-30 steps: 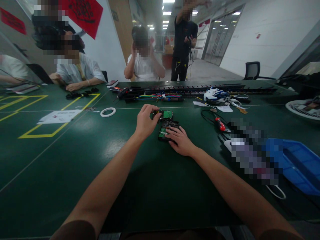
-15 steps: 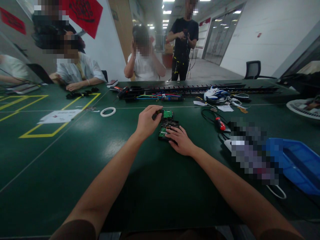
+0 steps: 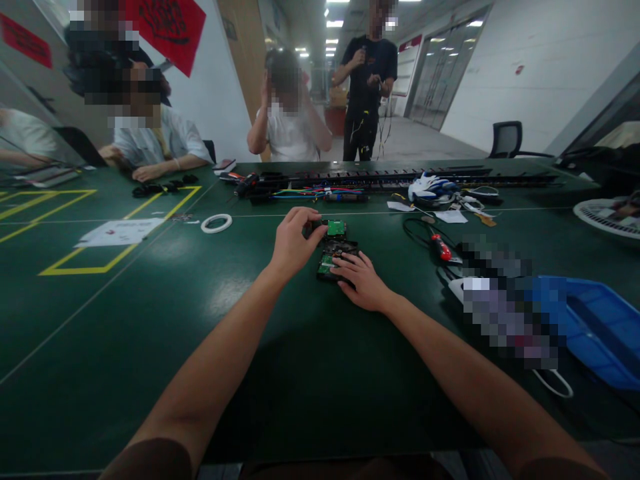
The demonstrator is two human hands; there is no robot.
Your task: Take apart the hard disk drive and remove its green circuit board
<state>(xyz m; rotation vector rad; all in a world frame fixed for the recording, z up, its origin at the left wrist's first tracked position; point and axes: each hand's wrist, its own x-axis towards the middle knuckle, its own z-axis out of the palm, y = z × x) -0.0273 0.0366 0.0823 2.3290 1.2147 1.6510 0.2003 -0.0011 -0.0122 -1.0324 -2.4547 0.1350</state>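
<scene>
Two small dark-cased electronic pieces lie one behind the other on the green table. The rear one carries a bright green circuit board [image 3: 336, 229]. My left hand [image 3: 296, 241] has its thumb and fingertips closed on the left edge of that rear piece, and the exact contact is partly hidden by the fingers. The front piece, an opened black electronic device [image 3: 326, 269], shows green board and dark inner parts. My right hand [image 3: 364, 283] lies across its right side, fingers spread and resting on it.
To the right lie a red-and-black screwdriver [image 3: 441, 248], a blue tray [image 3: 595, 320] and blue-white gloves [image 3: 430, 189]. A white ring [image 3: 217, 223] and paper sheets [image 3: 119, 232] are on the left. Long black strips with coloured wires [image 3: 305, 193] run along the back, where several people are.
My left thumb and fingers have shifted slightly at the rear piece's edge. My right hand stays in place. A standing person at the back has moved their hands apart.
</scene>
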